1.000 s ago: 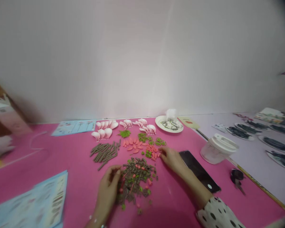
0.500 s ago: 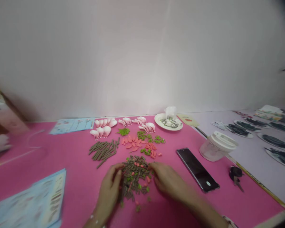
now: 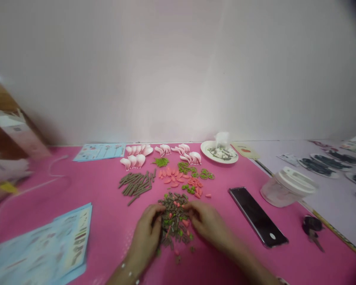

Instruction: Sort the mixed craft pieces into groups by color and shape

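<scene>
A mixed pile of small brown, green and coral pieces (image 3: 175, 219) lies on the pink tabletop in front of me. Against its left edge, my left hand (image 3: 148, 231) is cupped, thumb and fingers apart. My right hand (image 3: 206, 221) curves in at the right edge, its fingertips touching the upper part of the pile. Neither hand lifts anything that I can see, though some fingertips are hidden. Just beyond are brown sticks (image 3: 136, 184), coral petal-shaped pieces (image 3: 171, 174), green rings (image 3: 206, 174) and small coral rings (image 3: 195, 182).
Pale pink petal shapes (image 3: 139, 149) line the back, near a white plate (image 3: 206, 149). A phone (image 3: 258, 215), lidded tub (image 3: 280, 190) and black item with keys (image 3: 313, 227) lie right. Printed sheets (image 3: 44, 245) lie left, a carton (image 3: 26, 134) behind.
The camera view has swung slightly left, so everything sits further right in the picture. Both hands stay around the pile, which looks a little more gathered.
</scene>
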Demonstrator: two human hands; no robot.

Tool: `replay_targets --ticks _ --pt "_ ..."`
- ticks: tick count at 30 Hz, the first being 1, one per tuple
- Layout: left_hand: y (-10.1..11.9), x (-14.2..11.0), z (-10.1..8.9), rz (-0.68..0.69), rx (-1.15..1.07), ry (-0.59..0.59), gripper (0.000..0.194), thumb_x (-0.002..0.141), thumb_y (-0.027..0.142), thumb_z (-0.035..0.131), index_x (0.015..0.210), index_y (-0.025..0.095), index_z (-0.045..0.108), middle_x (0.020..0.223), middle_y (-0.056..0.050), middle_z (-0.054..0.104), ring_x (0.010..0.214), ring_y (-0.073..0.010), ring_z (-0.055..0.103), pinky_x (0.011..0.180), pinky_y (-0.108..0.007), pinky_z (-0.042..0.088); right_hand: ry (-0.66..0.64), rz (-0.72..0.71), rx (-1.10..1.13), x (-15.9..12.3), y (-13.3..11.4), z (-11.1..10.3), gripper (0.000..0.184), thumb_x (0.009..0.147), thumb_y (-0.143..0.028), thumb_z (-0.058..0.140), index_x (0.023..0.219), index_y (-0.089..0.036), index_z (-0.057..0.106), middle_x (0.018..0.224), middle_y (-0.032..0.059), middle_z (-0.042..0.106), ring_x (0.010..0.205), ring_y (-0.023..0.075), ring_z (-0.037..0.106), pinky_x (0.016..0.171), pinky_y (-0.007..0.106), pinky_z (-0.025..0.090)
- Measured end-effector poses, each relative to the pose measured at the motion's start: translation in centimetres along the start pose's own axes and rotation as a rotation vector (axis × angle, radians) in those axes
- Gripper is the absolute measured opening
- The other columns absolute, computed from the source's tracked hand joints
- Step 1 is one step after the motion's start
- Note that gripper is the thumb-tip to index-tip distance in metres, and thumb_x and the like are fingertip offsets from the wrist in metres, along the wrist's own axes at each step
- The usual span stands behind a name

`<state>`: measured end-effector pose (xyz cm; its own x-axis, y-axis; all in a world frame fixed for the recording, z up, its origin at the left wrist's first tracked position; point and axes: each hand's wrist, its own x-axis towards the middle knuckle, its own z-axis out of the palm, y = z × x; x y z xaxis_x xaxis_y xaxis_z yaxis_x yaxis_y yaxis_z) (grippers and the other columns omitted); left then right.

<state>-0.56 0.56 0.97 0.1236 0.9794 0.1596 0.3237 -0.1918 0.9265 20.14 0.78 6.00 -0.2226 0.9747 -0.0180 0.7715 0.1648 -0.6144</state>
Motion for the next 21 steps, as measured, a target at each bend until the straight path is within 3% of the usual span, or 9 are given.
replay_targets --ticks 4,8,14,19,21 --pt "0.5 -0.3 0.0 0.131 0.134 -0.042 0.020 0.089 0.023 0.045 0.102 0.020 0.060 0.108 -0.010 0.063 0.107 -0.0233 0.057 0.095 -0.045 0.048 -0.074 0.072 -0.054 -0.2 -0.2 -0.3 0.007 0.077 -0.018 0.057 0.078 -0.019 0.063 0.068 -0.0008 0.064 0.061 0.0139 0.055 0.055 0.023 0.029" --pt "0.8 -0.8 0.2 0.219 0.328 -0.131 0.033 0.086 0.032 0.055 0.117 0.022 0.058 0.132 -0.014 0.054 0.127 -0.0288 0.046 0.104 -0.052 0.043 -0.050 0.085 -0.144 -0.4 -0.7 0.1 0.011 0.076 -0.029 0.064 0.071 -0.019 0.062 0.071 0.0004 0.065 0.062 0.0142 0.054 0.054 0.024 0.023" --pt "-0.9 -1.3 0.5 0.327 0.566 -0.137 0.054 0.082 0.048 0.059 0.131 0.026 0.051 0.142 -0.013 0.049 0.137 -0.0362 0.035 0.108 -0.069 0.029 0.079 0.162 -0.136 0.1 1.5 -1.4 0.018 0.086 -0.036 0.057 0.079 -0.021 0.065 0.068 0.0005 0.065 0.062 0.0150 0.056 0.055 0.024 0.026" --pt "-1.4 -1.4 0.3 0.302 0.665 -0.150 0.059 0.082 0.048 0.057 0.136 0.027 0.046 0.146 -0.012 0.045 0.141 -0.0344 0.030 0.111 -0.069 0.023 0.167 0.265 -0.242 0.6 3.7 -2.2 0.013 0.086 -0.027 0.055 0.087 -0.020 0.066 0.073 0.0035 0.067 0.067 0.0183 0.059 0.057 0.026 0.027" --pt "-1.5 -1.5 0.3 0.286 0.689 -0.213 0.076 0.072 0.045 0.066 0.140 0.028 0.040 0.152 -0.013 0.038 0.143 -0.0367 0.024 0.111 -0.069 0.020 0.192 0.253 -0.225 0.7 3.8 -2.2 0.017 0.087 -0.025 0.053 0.096 -0.019 0.067 0.078 0.0046 0.069 0.073 0.0199 0.062 0.060 0.026 0.031"
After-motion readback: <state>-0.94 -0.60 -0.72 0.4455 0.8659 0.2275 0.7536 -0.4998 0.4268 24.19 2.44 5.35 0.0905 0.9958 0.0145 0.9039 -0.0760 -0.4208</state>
